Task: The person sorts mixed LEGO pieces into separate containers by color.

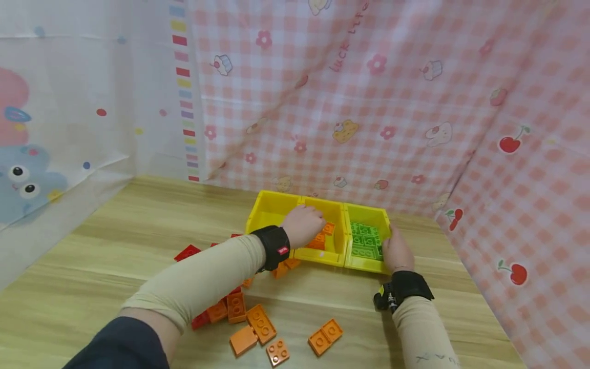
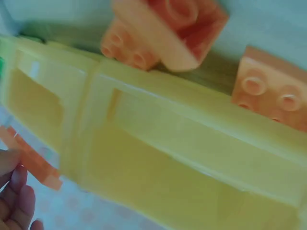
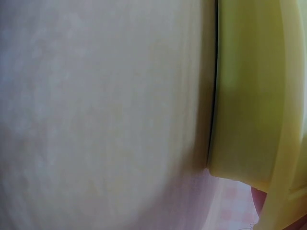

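My left hand [image 1: 303, 225] reaches over the middle yellow bin [image 1: 318, 255]. In the left wrist view its fingers [image 2: 18, 184] pinch an orange toy brick [image 2: 33, 160] by one end. Orange bricks [image 1: 317, 242] lie inside that bin, partly hidden by the hand. At the far right of the row, my right hand [image 1: 398, 251] grips the side wall of the yellow bin with green bricks [image 1: 366, 241]. From the right wrist only the outside of a yellow bin [image 3: 249, 96] shows, with a bit of finger at its rim.
The left yellow bin [image 1: 276, 202] adjoins the middle one. Loose orange bricks [image 1: 261, 324] and red bricks [image 1: 187, 252] are spread on the wooden table [image 1: 350, 302], partly under my left forearm. A two-part orange piece [image 1: 325, 336] lies apart from them. Patterned cloth [image 1: 295, 102] hangs behind.
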Demonstrator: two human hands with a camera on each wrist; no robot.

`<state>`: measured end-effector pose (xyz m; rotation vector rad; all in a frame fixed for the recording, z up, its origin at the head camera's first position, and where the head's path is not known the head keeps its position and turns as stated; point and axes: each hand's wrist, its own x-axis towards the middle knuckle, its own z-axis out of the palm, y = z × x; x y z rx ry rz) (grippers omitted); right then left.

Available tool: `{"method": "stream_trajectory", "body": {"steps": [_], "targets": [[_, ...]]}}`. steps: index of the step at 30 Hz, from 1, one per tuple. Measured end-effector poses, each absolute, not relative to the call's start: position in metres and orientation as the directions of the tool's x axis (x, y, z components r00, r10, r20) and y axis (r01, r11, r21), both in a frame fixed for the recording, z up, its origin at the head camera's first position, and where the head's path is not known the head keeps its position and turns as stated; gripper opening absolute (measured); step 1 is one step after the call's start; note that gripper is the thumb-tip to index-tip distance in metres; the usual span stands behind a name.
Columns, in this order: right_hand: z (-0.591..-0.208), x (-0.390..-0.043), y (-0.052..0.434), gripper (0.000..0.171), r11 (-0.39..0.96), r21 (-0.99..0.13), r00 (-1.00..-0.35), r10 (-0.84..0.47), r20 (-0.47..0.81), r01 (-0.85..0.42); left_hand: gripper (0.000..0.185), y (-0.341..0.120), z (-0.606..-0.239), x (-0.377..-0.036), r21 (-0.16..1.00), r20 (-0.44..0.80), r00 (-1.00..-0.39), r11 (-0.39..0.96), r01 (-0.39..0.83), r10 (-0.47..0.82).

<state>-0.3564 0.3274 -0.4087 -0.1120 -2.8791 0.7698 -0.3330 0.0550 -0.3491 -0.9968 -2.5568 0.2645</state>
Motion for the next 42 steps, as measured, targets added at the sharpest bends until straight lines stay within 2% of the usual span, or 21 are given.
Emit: {"method": "stream_trajectory", "body": {"steps": [12,18,27,36,39,42], "targets": [[-0.414,-0.353,0.316,0.05,0.859,-0.511,-0.988,0.097,0.122,0.021,0.018,0.063,-0.383,-0.365,-0.314,0.251,-0.805,0.831,0.459,0.538],[-0.416,-0.353,0.314,0.05,0.852,-0.523,-0.988,0.102,0.115,0.027,0.018,0.067,-0.394,-0.371,-0.314,0.253,-0.823,0.848,0.428,0.509],[-0.419,-0.352,0.312,0.05,0.854,-0.52,-0.989,0.098,0.107,0.028,0.021,0.071,-0.397,-0.368,-0.274,0.171,-0.875,0.875,0.4,0.453],[-0.413,-0.352,0.316,0.05,0.858,-0.513,-0.99,0.088,0.107,0.021,0.023,0.07,-0.398,-0.369,-0.246,0.185,-0.864,0.874,0.42,0.467],[-0.41,-0.351,0.32,0.05,0.867,-0.499,-0.989,0.083,0.121,0.012,0.022,0.07,-0.391,-0.364,-0.239,0.208,-0.834,0.853,0.464,0.512],[-0.406,-0.351,0.327,0.05,0.868,-0.496,-0.987,0.097,0.127,0.021,0.018,0.068,-0.379,-0.353,-0.261,0.241,-0.778,0.81,0.525,0.581]]}}
